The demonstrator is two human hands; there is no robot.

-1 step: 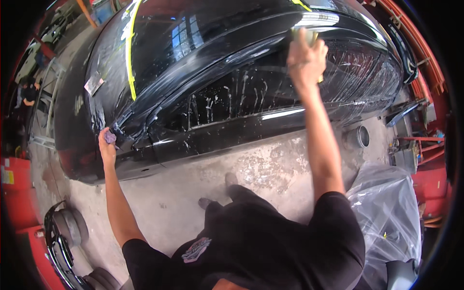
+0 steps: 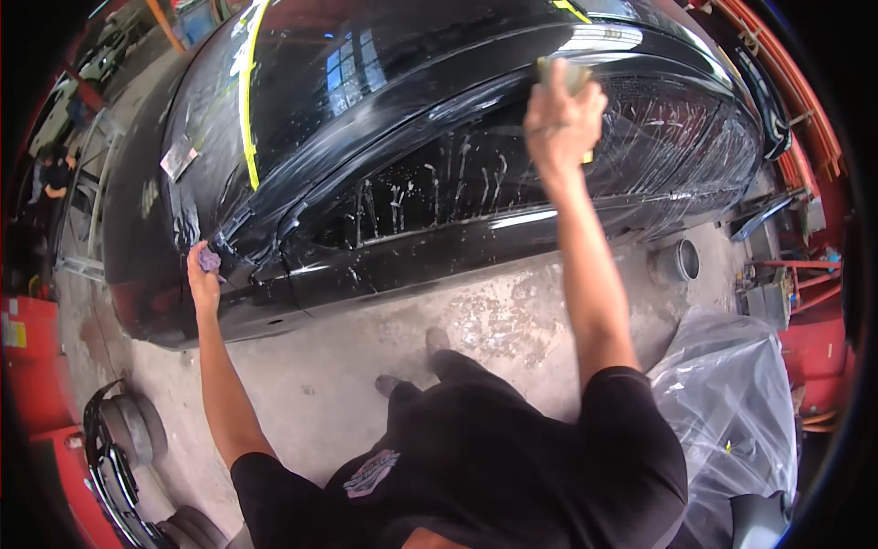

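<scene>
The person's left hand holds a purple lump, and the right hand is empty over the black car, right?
Not quite: the right hand isn't empty. The head view shows it holding a yellowish pad over the black car; the left hand does hold a purple lump.

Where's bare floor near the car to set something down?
Bare concrete: between left forearm and shoes; also a mottled stretch between shoes and right forearm, alongside the black car. Crowded: right, a dark bucket and clear plastic sheeting; lower left, round tyre-like parts and a curved black part.
</scene>
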